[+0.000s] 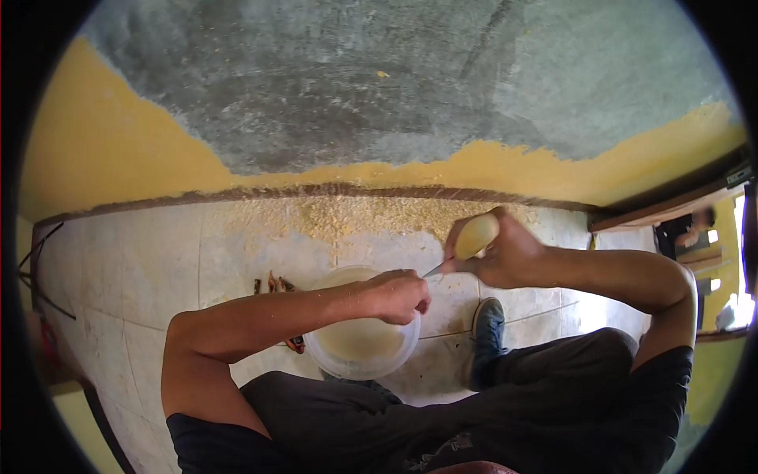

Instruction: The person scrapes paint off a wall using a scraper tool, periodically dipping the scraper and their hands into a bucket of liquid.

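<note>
My right hand [512, 251] is wrapped round a smooth, pale yellow, rounded thing [478, 235], its kind unclear. A thin grey blade [433, 271] shows between my two hands, angled down toward the left one; which hand holds it I cannot tell. My left hand [400, 297] is closed in a fist above the rim of a whitish plastic bucket [363, 371], and what it grips is hidden. Pale, cream-coloured stuff [359, 338] lies inside the bucket, partly covered by my left forearm.
Yellow paint scrapings [339, 217] litter the tiled floor along the wall. The wall [355, 87] is bare grey above ragged yellow paint [103, 142]. Small dark and orange items [274, 283] lie left of the bucket. My shoe [489, 325] stands to its right. Another person's arm [695, 234] shows far right.
</note>
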`<state>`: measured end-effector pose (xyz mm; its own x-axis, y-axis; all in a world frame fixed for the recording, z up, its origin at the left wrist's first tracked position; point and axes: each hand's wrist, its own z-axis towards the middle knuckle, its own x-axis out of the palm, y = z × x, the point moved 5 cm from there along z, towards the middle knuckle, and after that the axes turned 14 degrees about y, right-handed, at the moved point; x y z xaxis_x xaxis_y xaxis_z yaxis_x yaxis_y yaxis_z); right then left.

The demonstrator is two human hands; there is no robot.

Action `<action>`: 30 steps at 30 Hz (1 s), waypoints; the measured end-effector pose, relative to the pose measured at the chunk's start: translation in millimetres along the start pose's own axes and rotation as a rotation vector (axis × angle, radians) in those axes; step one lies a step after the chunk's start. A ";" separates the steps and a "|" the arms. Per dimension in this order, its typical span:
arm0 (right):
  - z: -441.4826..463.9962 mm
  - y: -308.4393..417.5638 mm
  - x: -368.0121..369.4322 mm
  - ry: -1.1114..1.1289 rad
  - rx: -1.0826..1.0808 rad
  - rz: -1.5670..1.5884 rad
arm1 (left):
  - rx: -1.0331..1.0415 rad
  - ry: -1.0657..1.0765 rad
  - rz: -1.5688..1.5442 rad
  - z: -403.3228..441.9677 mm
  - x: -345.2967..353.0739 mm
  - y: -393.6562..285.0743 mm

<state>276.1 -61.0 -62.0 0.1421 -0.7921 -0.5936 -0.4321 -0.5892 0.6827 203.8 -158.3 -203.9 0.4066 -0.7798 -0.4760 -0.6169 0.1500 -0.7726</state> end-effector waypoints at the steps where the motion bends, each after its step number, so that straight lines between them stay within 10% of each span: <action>1: 9.5 7.2 9.0 -0.016 -0.192 -0.029 | -0.021 -0.007 -0.006 -14.6 -4.9 -8.1; 6: 11.2 12.1 26.0 -0.156 -0.643 -0.176 | -0.069 0.078 -0.557 -51.7 24.7 30.4; 10: -7.1 -11.2 12.1 -0.237 -0.781 -0.307 | -0.321 0.049 0.020 -59.4 78.7 50.9; 15: -21.0 -71.5 -31.6 -0.312 -0.555 -0.170 | -0.525 0.126 0.118 -46.5 96.6 72.1; 17: -20.0 -97.6 -35.1 -0.296 -0.503 -0.219 | -0.409 -0.263 0.247 -43.4 122.1 89.3; 20: -14.2 -118.8 -32.2 -0.219 -0.462 -0.262 | -0.583 -0.260 0.179 -40.0 131.1 78.9; 23: 0.2 -130.1 -24.2 0.029 -0.352 -0.201 | -0.754 -0.121 -0.264 -35.4 72.8 63.7; 26: 15.0 -126.6 -40.0 0.070 -0.360 -0.245 | -0.981 -0.413 -0.403 -45.9 9.4 22.9; 30: 43.6 -119.9 -54.2 0.031 -0.421 -0.360 | -0.841 -0.519 -0.098 -53.8 -32.1 -9.2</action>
<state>281.4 59.5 -130.3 0.2440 -0.5292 -0.8126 0.0407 -0.8317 0.5538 160.2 -167.4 -159.0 0.6018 -0.3727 -0.7063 -0.7604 -0.5378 -0.3641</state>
